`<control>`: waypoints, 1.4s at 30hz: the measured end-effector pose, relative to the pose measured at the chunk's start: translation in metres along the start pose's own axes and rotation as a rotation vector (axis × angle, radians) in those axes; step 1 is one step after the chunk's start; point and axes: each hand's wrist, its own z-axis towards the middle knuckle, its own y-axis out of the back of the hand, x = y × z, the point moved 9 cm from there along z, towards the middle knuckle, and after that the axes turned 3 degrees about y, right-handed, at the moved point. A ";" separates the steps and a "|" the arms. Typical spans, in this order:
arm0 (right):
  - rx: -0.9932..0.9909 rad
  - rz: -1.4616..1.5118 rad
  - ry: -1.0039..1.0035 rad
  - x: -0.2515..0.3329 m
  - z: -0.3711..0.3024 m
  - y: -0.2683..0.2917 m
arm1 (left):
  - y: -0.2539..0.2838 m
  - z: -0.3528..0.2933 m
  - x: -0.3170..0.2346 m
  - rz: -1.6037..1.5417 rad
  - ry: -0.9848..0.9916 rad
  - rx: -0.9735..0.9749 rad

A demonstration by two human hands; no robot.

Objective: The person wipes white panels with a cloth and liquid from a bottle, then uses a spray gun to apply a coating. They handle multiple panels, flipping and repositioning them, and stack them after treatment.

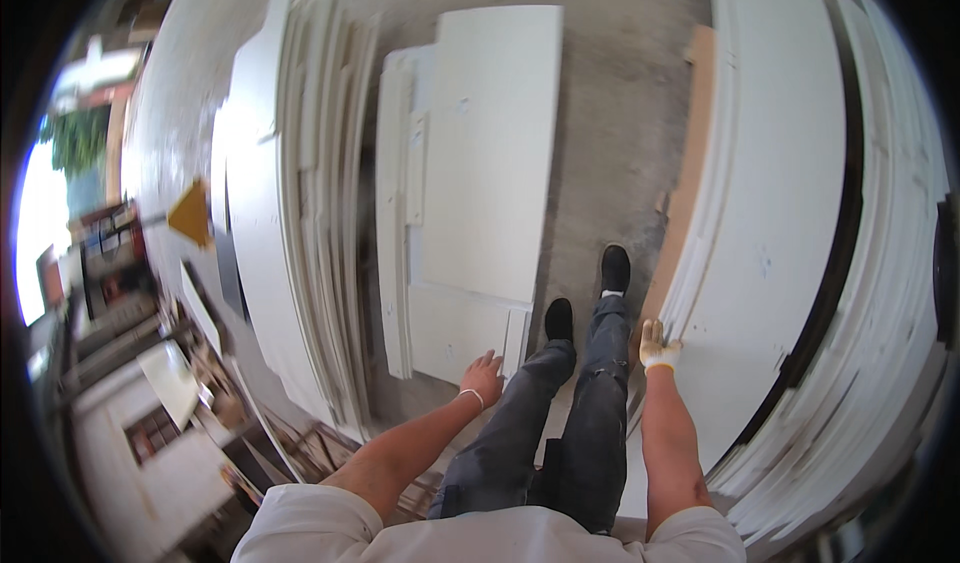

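Note:
My left hand (483,378), bare with a white band at the wrist, hangs by the near end of a stack of white panels (490,163). Its fingers are loosely stretched and hold nothing; whether they touch the panels I cannot tell. A pale work glove covers my right hand (657,347). With fingers extended and thumb apart, it is at the near left edge of a long white panel (775,213) on the right-hand stack. Contact there is hard to make out. Under that panel, thin white boards and a brown board (692,153) show at the side.
My feet in black shoes (615,268) stand on the concrete floor (615,93) between the stacks. To the left, upright white panels (262,163) lean together. Beyond them are a yellow triangular object (190,215) and cluttered boards. More white panels (880,263) line the far right.

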 end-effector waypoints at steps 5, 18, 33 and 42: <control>0.406 -0.926 -0.114 -0.040 -0.052 -0.028 | -0.055 -0.049 0.071 -0.425 0.318 -0.021; 0.461 -2.154 -0.164 -0.159 -0.156 -0.034 | -0.234 -0.145 -0.033 -1.294 0.702 0.048; 0.663 -2.669 0.062 -0.182 -0.164 -0.140 | -0.253 -0.218 -0.073 -1.507 1.101 -0.306; 0.876 -2.759 0.027 -0.273 -0.214 0.006 | -0.402 -0.256 -0.017 -1.653 1.157 -0.368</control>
